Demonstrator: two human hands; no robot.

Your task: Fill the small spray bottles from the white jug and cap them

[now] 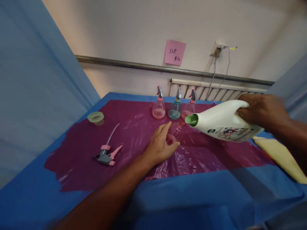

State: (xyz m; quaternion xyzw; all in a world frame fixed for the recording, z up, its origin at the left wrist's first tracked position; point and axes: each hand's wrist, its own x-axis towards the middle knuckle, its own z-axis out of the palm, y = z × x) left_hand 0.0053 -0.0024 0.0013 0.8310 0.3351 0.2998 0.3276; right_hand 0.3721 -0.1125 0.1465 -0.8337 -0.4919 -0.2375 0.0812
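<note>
My left hand (161, 143) is curled around a clear pink spray bottle without its head (176, 131), thumb on the near side and fingers on the far side. The bottle leans to the right, its neck close to the green spout (192, 120) of a large white jug (224, 119). My right hand (260, 110) grips that jug by its handle and holds it tipped, spout to the left. I cannot make out any stream between spout and neck. A grey and pink spray head (105, 156) with a dip tube lies to the left of my left hand.
Behind the hands stand a left pink spray bottle (158, 110), a teal one (175, 110) and another pink one (187, 110). A small greenish cup (96, 118) sits at left. Purple plastic sheeting (134, 121) covers the blue cloth (192, 188). A yellow cloth (283, 156) lies at right.
</note>
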